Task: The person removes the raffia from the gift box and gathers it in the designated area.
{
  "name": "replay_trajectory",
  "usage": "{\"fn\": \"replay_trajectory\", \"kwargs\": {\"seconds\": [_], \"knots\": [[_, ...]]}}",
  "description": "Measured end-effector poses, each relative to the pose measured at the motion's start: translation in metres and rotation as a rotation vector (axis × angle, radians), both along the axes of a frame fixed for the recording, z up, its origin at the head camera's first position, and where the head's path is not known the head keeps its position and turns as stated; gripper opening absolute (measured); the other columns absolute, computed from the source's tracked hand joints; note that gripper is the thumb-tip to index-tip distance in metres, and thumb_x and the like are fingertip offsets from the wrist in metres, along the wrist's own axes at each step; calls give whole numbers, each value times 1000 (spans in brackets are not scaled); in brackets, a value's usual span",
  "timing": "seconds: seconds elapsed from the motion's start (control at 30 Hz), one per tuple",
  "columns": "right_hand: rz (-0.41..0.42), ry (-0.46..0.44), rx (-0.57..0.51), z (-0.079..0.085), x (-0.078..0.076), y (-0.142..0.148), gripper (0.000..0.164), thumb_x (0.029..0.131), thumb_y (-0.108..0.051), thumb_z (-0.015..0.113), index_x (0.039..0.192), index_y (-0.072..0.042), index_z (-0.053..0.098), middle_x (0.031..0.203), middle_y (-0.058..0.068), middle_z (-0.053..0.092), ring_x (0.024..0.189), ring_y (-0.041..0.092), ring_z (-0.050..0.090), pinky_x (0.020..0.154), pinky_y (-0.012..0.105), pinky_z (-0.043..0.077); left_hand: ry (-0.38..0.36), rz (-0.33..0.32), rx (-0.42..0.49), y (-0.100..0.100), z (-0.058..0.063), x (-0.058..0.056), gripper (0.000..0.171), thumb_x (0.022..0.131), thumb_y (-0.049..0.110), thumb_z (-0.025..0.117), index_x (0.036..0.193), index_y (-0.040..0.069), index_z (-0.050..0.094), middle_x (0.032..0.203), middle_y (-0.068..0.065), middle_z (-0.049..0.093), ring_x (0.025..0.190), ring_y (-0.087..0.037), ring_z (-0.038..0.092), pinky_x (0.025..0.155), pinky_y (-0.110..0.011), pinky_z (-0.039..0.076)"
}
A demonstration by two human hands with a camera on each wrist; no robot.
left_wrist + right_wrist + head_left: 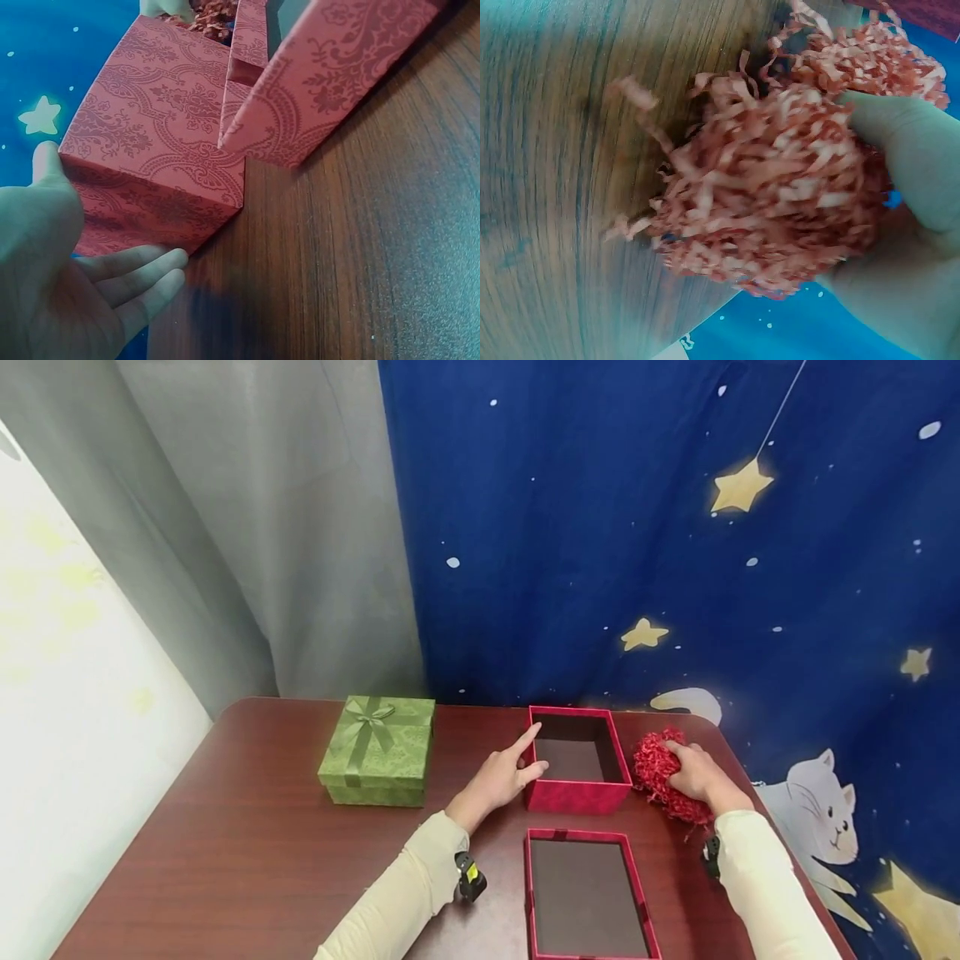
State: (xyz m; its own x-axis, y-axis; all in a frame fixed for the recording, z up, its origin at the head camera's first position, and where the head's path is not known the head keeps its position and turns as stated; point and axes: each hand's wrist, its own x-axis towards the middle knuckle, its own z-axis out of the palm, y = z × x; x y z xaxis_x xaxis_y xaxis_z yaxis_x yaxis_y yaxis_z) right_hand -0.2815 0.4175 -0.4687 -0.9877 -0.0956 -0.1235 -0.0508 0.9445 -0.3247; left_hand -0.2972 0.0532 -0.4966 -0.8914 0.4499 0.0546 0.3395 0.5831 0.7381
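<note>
A red patterned box (579,797) with a dark inside stands lidless toward the back of the table. My left hand (497,777) is at its left side; in the left wrist view the fingers (139,281) are fairly straight along the box wall (161,97). To the right of the box, my right hand (697,770) grips a bundle of red shredded paper (660,764). Loose strands stick out of the shredded paper (765,187) in the right wrist view, and the thumb and palm close around one side of it.
The red box lid (588,893) lies inside up in front of the box. A green gift box (382,752) with a ribbon bow stands at the left on the brown wooden table (247,827). Behind the table hang grey and blue starry curtains (525,543).
</note>
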Motion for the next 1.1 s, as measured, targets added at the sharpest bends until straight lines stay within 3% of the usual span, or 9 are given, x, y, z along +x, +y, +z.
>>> {"fn": "replay_trajectory", "kwargs": {"seconds": [0.3, 0.4, 0.5, 0.63, 0.7, 0.77, 0.9, 1.0, 1.1], "knots": [[-56, -146, 69, 30, 6, -14, 94, 78, -17, 83, 153, 7, 33, 142, 48, 33, 128, 69, 30, 99, 81, 33, 1, -3, 6, 0, 4, -1, 76, 103, 43, 62, 167, 32, 22, 75, -9, 59, 57, -13, 45, 62, -27, 45], [-68, -88, 53, 43, 9, -27, 86, 84, -23, 80, 153, 5, 35, 145, 48, 29, 133, 68, 25, 100, 83, 30, 6, 10, 5, -2, 5, -1, 76, 103, 43, 62, 166, 34, 21, 74, -7, 58, 61, -16, 50, 69, -32, 51], [-49, 14, 20, 49, 15, -42, 74, 91, -27, 73, 150, 6, 41, 146, 48, 29, 135, 67, 25, 100, 83, 29, 30, 18, -1, -3, 6, 1, 77, 102, 44, 62, 166, 34, 21, 77, -8, 62, 76, -21, 63, 89, -40, 57], [-7, 136, -58, 51, 30, -65, 64, 94, -26, 71, 146, 4, 49, 147, 46, 31, 136, 66, 27, 100, 84, 28, 105, 52, 19, -7, 9, 10, 76, 101, 46, 64, 166, 29, 26, 110, -15, 72, 109, -27, 69, 105, -46, 51], [20, 191, -98, 51, 39, -78, 62, 94, -25, 72, 145, 3, 51, 148, 44, 32, 137, 65, 28, 100, 84, 29, 148, 69, 31, -16, 13, 21, 73, 102, 44, 64, 164, 25, 32, 126, -18, 69, 118, -29, 66, 105, -46, 51], [39, 232, -142, 50, 51, -90, 59, 94, -25, 72, 144, 1, 53, 150, 43, 33, 139, 63, 28, 102, 83, 29, 194, 85, 22, -28, 19, 37, 67, 103, 39, 65, 162, 21, 38, 130, -18, 68, 118, -31, 66, 103, -47, 52], [48, 275, -222, 47, 83, -107, 57, 96, -27, 73, 144, -2, 54, 152, 38, 32, 140, 59, 30, 101, 80, 34, 297, 132, -30, -63, 28, 83, 58, 101, 29, 67, 156, 19, 49, 135, -13, 67, 122, -30, 65, 102, -47, 52], [32, 293, -267, 43, 106, -120, 55, 96, -25, 74, 144, -5, 56, 153, 35, 33, 140, 57, 32, 99, 80, 37, 361, 215, -58, -97, 23, 117, 53, 98, 26, 72, 149, 20, 58, 135, -7, 67, 123, -25, 65, 101, -45, 53], [22, 297, -280, 40, 122, -133, 53, 95, -25, 75, 143, -8, 58, 154, 32, 34, 140, 54, 34, 98, 79, 38, 380, 306, -78, -134, 12, 143, 46, 95, 22, 76, 139, 16, 67, 130, -4, 70, 118, -23, 67, 98, -44, 55]]}}
